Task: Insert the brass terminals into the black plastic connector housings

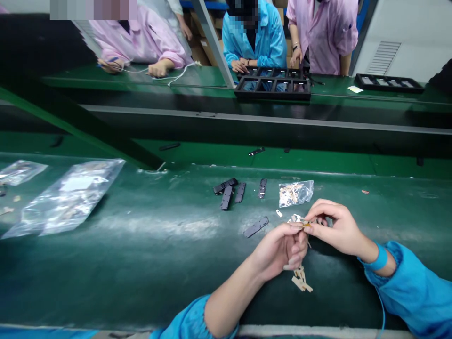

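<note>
My left hand [280, 249] and my right hand [334, 226] meet over the green belt, fingertips pinched together on a tiny tan part [302, 224]. More tan pieces [301, 279] poke out below my left hand's curled fingers. A flat black plastic strip [256, 227] lies just left of my left hand. Behind it lie several more black strips [229, 192]. A small clear bag of tan parts [294, 193] sits just beyond my right hand.
Large clear plastic bags [67, 195] lie at the left of the green belt [158, 254]. Across a raised rail, black compartment trays [273, 84] stand on the far bench, where people in pink and blue coats work. Another black tray [388, 83] is at the far right.
</note>
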Tool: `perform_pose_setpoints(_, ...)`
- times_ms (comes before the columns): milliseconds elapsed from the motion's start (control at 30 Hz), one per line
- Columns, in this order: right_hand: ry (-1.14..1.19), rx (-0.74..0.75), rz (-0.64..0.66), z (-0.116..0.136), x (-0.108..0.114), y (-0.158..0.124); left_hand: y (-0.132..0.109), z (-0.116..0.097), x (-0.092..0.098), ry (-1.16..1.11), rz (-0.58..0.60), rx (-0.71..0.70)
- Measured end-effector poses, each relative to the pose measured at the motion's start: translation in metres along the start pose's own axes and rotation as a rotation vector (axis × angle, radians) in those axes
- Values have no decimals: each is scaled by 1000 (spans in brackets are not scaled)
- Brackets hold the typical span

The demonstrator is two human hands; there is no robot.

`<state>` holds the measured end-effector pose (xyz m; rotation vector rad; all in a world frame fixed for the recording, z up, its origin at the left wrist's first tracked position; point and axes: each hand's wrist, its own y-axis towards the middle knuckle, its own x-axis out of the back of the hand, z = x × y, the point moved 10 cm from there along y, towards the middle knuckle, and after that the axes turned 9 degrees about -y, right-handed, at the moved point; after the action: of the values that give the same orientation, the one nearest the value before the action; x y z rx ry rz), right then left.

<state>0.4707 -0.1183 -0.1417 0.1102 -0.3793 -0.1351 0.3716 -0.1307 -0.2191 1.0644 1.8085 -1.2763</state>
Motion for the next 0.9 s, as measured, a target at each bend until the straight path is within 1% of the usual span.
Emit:
perform_pose_setpoints(133, 35, -38, -29, -1, 3, -2, 2, 8, -2, 21, 36, 60)
perform_pose_setpoints(167, 51, -63, -39, -3, 4, -2, 2, 9, -2, 37, 36, 57)
perform_pose_setpoints(200, 64, -90, -48, -5, 6, -2, 3, 6, 0, 68, 17, 26)
perform_pose_setpoints(233, 69, -116, -51, -8, 6, -2, 4, -1, 4, 118, -27, -39)
perform_pose_setpoints(267, 65, -141, -46, -10, 6, -1, 3, -11, 9, 191, -93, -135)
perform_pose_setpoints(333, 34, -188, -10, -14, 4, -2, -5, -35, 16, 372, -240, -355)
perform_pose_setpoints(367, 18, -209, 16, -15, 1, -2, -11, -46, 17, 455, -292, -443)
perform_pose_setpoints(433, -3, -238, 58, -17, -3, -3, -18, -57, 14, 565, -326, -530)
perform_pose_setpoints(567, -7, -253, 83, -15, -6, -4, -21, -61, 6, 616, -297, -532)
perform_pose_setpoints(733, 27, -259, 94, -16, -8, -4, -19, -57, -3, 614, -207, -493)
perform_pose_setpoints(900, 138, -307, 110, -24, -14, -6, -15, -49, -2, 584, -153, -466)
